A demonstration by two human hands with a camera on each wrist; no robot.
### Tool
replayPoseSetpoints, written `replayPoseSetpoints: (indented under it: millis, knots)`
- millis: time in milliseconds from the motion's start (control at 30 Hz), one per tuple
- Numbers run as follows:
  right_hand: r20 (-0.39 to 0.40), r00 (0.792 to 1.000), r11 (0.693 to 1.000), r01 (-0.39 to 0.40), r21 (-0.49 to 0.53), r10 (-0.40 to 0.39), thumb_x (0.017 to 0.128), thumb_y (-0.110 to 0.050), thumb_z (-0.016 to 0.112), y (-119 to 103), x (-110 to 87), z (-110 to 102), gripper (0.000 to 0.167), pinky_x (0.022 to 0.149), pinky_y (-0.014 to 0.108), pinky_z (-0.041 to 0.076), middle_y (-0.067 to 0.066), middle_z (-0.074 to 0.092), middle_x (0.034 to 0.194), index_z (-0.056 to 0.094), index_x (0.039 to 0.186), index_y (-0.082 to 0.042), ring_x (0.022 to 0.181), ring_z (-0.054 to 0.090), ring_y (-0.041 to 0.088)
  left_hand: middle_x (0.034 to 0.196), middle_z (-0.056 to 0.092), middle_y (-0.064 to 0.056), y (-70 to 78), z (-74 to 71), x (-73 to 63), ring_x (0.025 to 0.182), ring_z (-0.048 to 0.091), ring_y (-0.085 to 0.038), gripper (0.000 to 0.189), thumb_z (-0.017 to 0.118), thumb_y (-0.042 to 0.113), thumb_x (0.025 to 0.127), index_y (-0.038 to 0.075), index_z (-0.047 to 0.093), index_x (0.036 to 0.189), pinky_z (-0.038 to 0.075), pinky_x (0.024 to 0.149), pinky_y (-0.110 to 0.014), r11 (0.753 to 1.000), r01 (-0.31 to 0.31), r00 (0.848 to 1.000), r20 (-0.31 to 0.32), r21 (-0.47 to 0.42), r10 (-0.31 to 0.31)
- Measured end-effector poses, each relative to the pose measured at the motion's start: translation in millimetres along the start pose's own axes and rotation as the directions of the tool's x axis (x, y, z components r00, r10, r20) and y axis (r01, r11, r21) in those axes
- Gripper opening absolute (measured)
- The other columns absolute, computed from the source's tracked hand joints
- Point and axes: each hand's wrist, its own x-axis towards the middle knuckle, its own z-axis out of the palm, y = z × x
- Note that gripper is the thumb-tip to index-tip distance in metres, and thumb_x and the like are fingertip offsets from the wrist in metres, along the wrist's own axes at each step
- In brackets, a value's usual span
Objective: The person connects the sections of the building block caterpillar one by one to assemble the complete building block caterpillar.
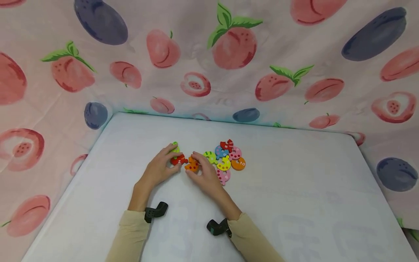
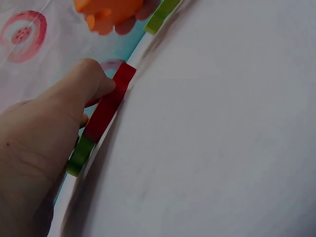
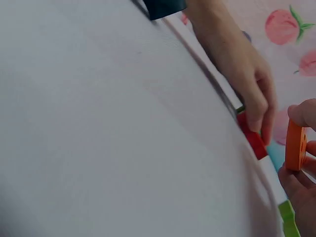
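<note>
My left hand (image 1: 159, 168) grips a red puzzle piece (image 1: 178, 160) marked 2, thumb at its near edge and fingers over its far side. A green puzzle piece (image 1: 175, 148) adjoins it, partly under the fingers; in the left wrist view the red and green edges line up flat along the table. Just to the right, my right hand (image 1: 207, 175) pinches an orange puzzle piece (image 1: 192, 165) with red dots between thumb and fingers. The right wrist view has this orange piece (image 3: 295, 147) raised above the table and tilted on edge, its knob side towards the red one.
Right of my right hand lies a loose cluster of flat numbered pieces: lime green (image 1: 210, 157), blue (image 1: 220, 151), red (image 1: 227, 146), yellow (image 1: 224, 164), orange (image 1: 238, 164) and pink (image 1: 224, 176). The white table (image 1: 294, 182) meets a fruit-print cloth (image 1: 196, 51) behind and at the sides.
</note>
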Motion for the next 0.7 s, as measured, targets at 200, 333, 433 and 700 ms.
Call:
replayPoseSetpoints:
  millis: [200,333,433,700]
  knots:
    - [0.010,0.999,0.998,0.035,-0.046,-0.035,0.089,-0.020,0.069,5.1,16.8,16.9,0.054,0.109,0.039,0.043,0.013,0.046,0.148,0.050,0.137,-0.003,0.137,0.046,0.027,0.154,0.041,-0.003,-7.5,-3.0,-1.7,0.147,0.029,-0.028,0.041,0.068,0.030,0.088,0.019,0.064,0.127,0.035,0.113,-0.055,0.999,-0.010,1.000,0.006,-0.040,0.010]
    - [0.008,0.999,0.996,0.045,-0.075,-0.044,0.089,-0.022,0.070,11.0,23.2,21.4,0.054,0.111,0.039,0.042,0.012,0.046,0.148,0.051,0.136,-0.005,0.137,0.046,0.026,0.155,0.039,-0.003,-7.5,-4.2,-1.7,0.148,0.027,-0.027,0.040,0.066,0.029,0.090,0.018,0.063,0.129,0.033,0.114,-0.054,0.998,-0.002,1.000,0.029,-0.055,0.004]
    - [0.005,0.998,0.994,0.066,-0.085,-0.065,0.089,-0.022,0.071,13.9,26.3,23.7,0.054,0.113,0.040,0.039,0.012,0.045,0.149,0.052,0.136,-0.005,0.139,0.044,0.026,0.156,0.037,-0.002,-8.1,-4.8,-2.3,0.149,0.026,-0.027,0.038,0.063,0.027,0.092,0.019,0.062,0.130,0.032,0.115,-0.054,0.998,0.007,0.999,0.037,-0.058,-0.005]
    - [0.049,0.996,0.971,0.087,-0.221,-0.078,0.092,-0.024,0.067,17.6,28.7,25.4,0.054,0.114,0.040,0.038,0.008,0.042,0.153,0.049,0.140,-0.008,0.141,0.041,0.024,0.156,0.037,-0.003,-8.5,-4.8,-3.2,0.149,0.026,-0.027,0.037,0.061,0.023,0.093,0.019,0.063,0.129,0.032,0.115,-0.055,0.997,0.009,1.000,0.027,-0.082,-0.007]
